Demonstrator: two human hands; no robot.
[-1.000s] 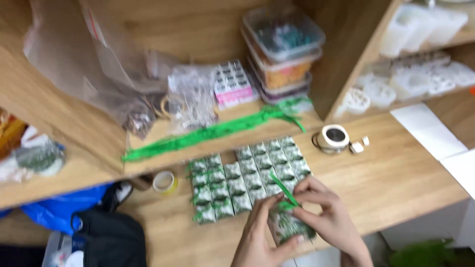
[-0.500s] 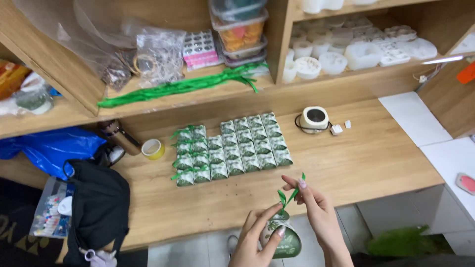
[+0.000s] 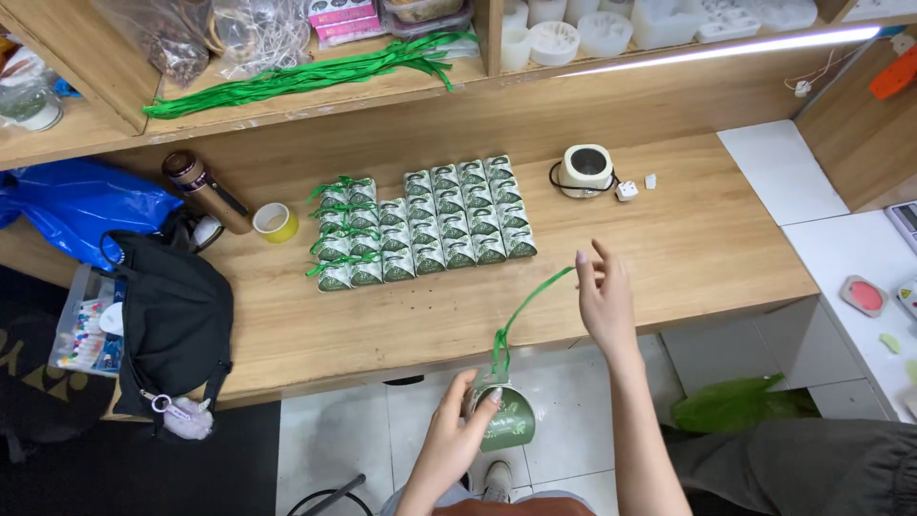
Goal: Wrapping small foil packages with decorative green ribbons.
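A small green packet (image 3: pixel 506 420) is held below the table (image 3: pixel 669 248) edge by the left hand (image 3: pixel 458 435), its fingers closed around it. A green ribbon (image 3: pixel 525 306) is pulled up from it, pinched by the right hand (image 3: pixel 604 301). Farther, rows of similar packets (image 3: pixel 420 229) are laid on the table.
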